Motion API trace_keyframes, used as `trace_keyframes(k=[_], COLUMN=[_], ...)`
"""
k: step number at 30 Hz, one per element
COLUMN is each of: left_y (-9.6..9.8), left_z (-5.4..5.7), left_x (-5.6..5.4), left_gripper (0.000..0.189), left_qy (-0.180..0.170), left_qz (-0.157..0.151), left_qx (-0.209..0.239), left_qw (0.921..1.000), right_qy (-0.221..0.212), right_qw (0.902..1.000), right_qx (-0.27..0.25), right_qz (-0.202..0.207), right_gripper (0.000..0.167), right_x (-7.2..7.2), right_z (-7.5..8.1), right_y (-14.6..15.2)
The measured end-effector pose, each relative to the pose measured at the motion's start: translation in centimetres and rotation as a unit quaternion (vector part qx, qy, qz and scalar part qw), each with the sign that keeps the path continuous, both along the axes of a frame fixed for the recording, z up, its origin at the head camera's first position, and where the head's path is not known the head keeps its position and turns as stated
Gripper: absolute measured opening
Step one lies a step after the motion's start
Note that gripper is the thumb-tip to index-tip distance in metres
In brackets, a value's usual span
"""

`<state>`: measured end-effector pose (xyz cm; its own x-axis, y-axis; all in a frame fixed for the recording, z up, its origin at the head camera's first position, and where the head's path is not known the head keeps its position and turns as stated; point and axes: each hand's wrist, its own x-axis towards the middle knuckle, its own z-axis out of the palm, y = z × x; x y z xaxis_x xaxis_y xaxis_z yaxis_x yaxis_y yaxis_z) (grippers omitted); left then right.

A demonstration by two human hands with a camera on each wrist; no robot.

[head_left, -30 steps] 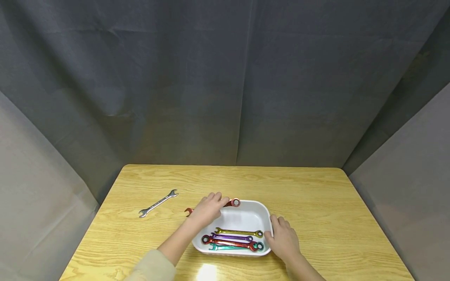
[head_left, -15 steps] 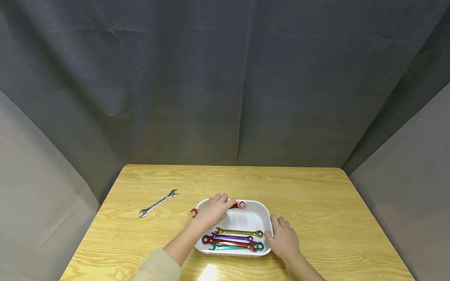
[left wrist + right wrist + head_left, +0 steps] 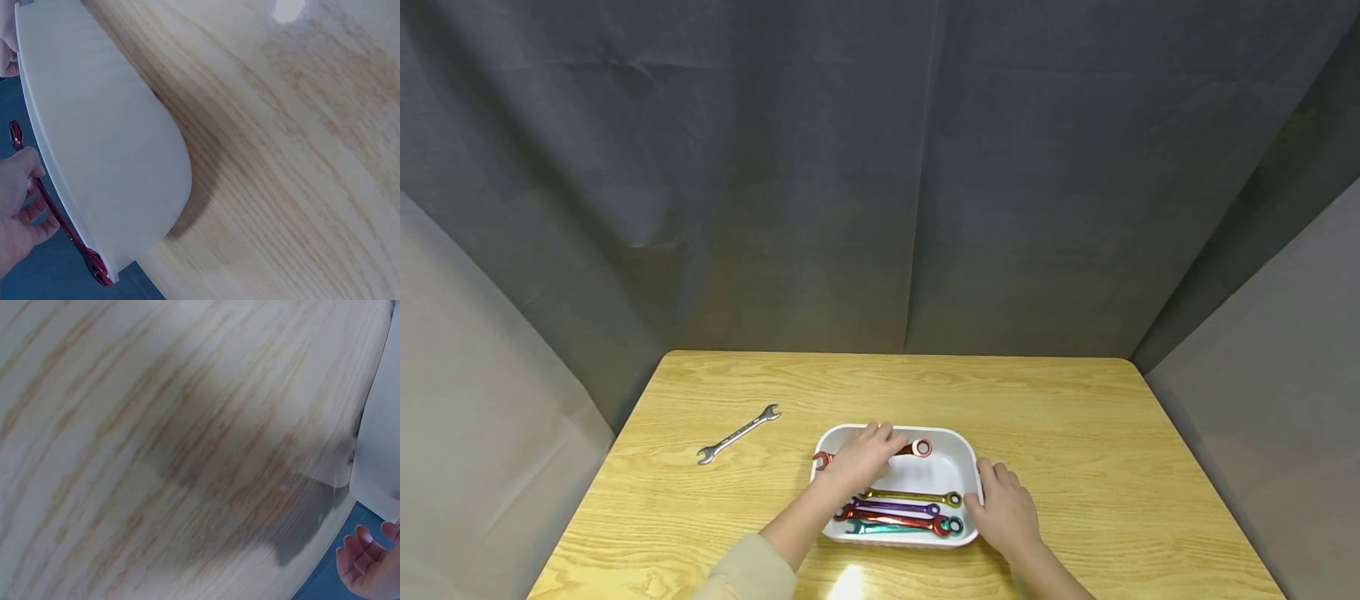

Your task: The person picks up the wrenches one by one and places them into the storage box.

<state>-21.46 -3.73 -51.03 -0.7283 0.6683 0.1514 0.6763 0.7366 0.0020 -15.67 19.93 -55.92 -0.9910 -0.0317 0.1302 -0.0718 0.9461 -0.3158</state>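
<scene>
My left hand (image 3: pixel 861 459) holds a red ratcheting combination wrench (image 3: pixel 921 448) over the back of the white tray (image 3: pixel 958 450). In the left wrist view, thumb and fingers pinch the shaft of this wrench (image 3: pixel 62 219), close beside the tray's rim. My right hand (image 3: pixel 1006 510) grips the tray's right edge, its thumb over the rim; the right wrist view shows curled fingers (image 3: pixel 362 550) beside the tray. At the front inside the tray lie a yellow wrench (image 3: pixel 910 497), a purple wrench (image 3: pixel 895 506), another red wrench (image 3: pixel 898 519) and a green wrench (image 3: pixel 887 528).
A silver double open-end wrench (image 3: pixel 737 434) lies diagonally on the wooden table (image 3: pixel 1097 450), left of the tray. Dark grey curtains (image 3: pixel 805 192) hang behind the table, with lighter panels at both sides.
My left hand has moved right and slightly toward me with the red wrench, which now lies lower over the tray. The right hand and the silver wrench have stayed put.
</scene>
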Motion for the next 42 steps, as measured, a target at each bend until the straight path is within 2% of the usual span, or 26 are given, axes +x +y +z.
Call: trace_keyframes(k=[9, 15, 26, 32, 42], left_y=[0.5, 0.8, 1.0, 1.1, 1.3], left_z=[-0.8, -1.8, -3.7, -4.1, -4.7], left_x=[0.1, -0.1, -0.1, 0.0, -0.1], left_gripper=[0.035, 0.034, 0.034, 0.037, 0.037], left_qy=[0.009, 0.021, -0.014, -0.018, -0.053], left_qz=[-0.009, -0.015, -0.007, -0.004, 0.005], left_qx=[-0.012, -0.015, -0.012, -0.021, -0.024], left_qw=[0.9998, 0.9996, 0.9998, 0.9996, 0.9983], right_qy=[0.000, 0.003, 0.009, 0.008, 0.019], right_qw=[1.0000, 1.0000, 0.9999, 1.0000, 0.9998], right_qx=[-0.003, -0.001, -0.003, -0.001, -0.002], right_qz=[0.000, -0.001, -0.004, -0.004, -0.001], right_gripper=[0.044, 0.043, 0.042, 0.041, 0.043], right_x=[0.0, 0.0, 0.0, 0.0, 0.0], right_z=[0.0, -0.1, -0.3, -0.2, -0.3], right_y=[0.0, 0.0, 0.0, -0.1, 0.0])
